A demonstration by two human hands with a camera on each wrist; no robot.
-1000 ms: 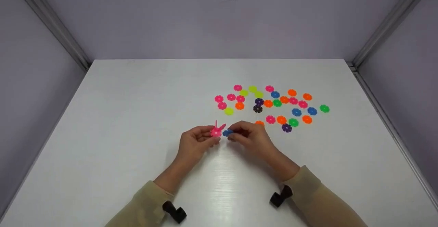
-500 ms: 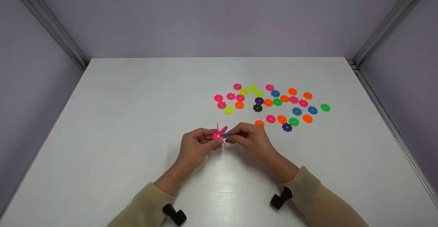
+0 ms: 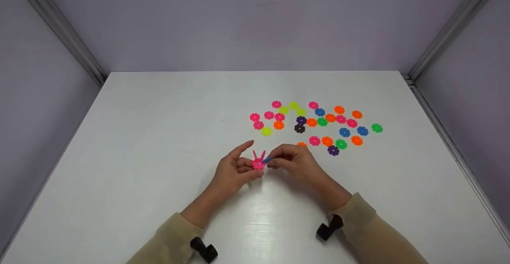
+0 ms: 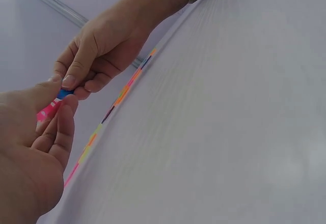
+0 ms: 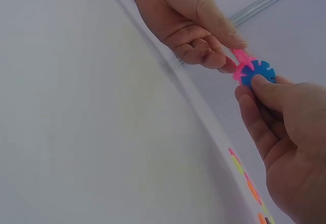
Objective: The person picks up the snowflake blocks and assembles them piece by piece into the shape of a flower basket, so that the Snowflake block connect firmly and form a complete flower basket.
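Observation:
My left hand [image 3: 233,171] grips a small cluster of pink interlocking discs [image 3: 258,165] between thumb and curled fingers, its index finger stretched out past it. Two pink discs stick up from the front one like ears. Close on the right, my right hand [image 3: 294,159] pinches a blue interlocking disc [image 5: 265,70] between thumb and fingers. In the right wrist view the blue disc's notched edge meets the pink cluster. From the left wrist, only slivers of blue [image 4: 64,93] and pink [image 4: 47,111] show between the fingertips.
Several loose discs lie spread on the white table [image 3: 139,156] beyond the hands, mostly to the right: among them a yellow disc [image 3: 266,131], a black disc [image 3: 299,128], a purple disc [image 3: 333,150] and a green disc [image 3: 377,128]. Grey panels [image 3: 255,25] enclose the back and sides.
The blue disc has come against the pink cluster and tilted. The cluster has turned and shifted slightly right and nearer. My left index finger has lifted off it.

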